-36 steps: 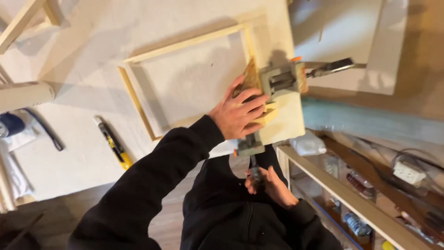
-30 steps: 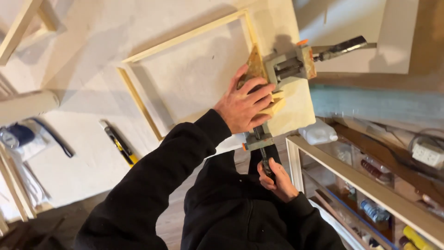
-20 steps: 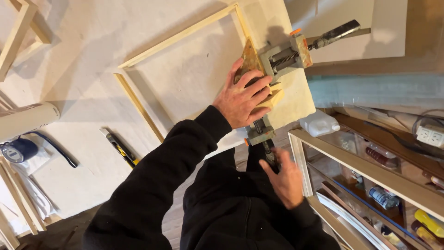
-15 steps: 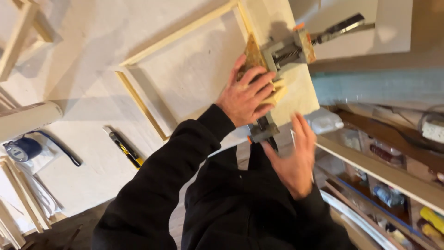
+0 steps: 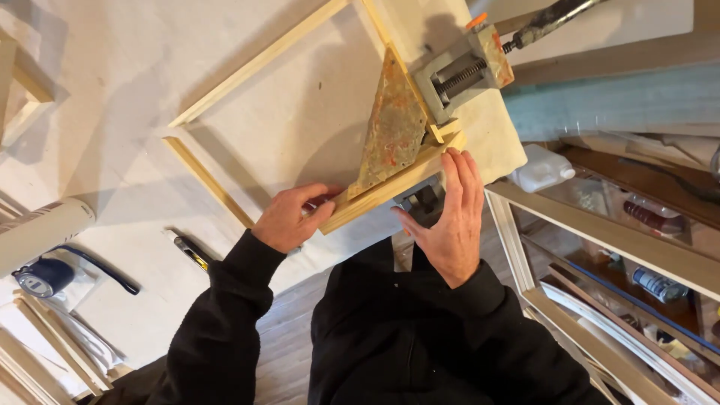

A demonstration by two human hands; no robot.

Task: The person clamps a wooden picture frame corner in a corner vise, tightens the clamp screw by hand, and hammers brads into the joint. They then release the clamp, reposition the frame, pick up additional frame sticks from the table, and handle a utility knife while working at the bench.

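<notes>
Pale wood makes up the frame [image 5: 247,71] lying flat on the whitish worktop [image 5: 112,97], its near right corner set into a metal corner clamp [image 5: 420,112] whose rusty triangular plate [image 5: 391,124] sits inside the angle. One short wooden strip [image 5: 390,184] runs along the clamp's near edge, close to the worktop's front edge. At this strip's left end the left hand [image 5: 289,217] rests with fingers curled, thumb and fingers pinching the wood from both sides. At the strip's right end, the right hand [image 5: 450,214] stands open, fingers straight and held side by side, their tips touching the wood just beside the clamp's lower screw block [image 5: 420,201]; whether the thumb touches that block cannot be told. Grey screw housing [image 5: 457,75] with an orange tip juts from the clamp's far side, and a dark handle [image 5: 555,15] extends beyond it toward the upper right. Left of the left hand a yellow-and-black utility knife [image 5: 191,253] lies on the worktop. Farther left sit a white roll [image 5: 41,232] and a dark tape measure [image 5: 41,277]. Right of the worktop, a white plastic bottle [image 5: 544,166] rests on a shelf unit [image 5: 600,240] holding assorted items.
</notes>
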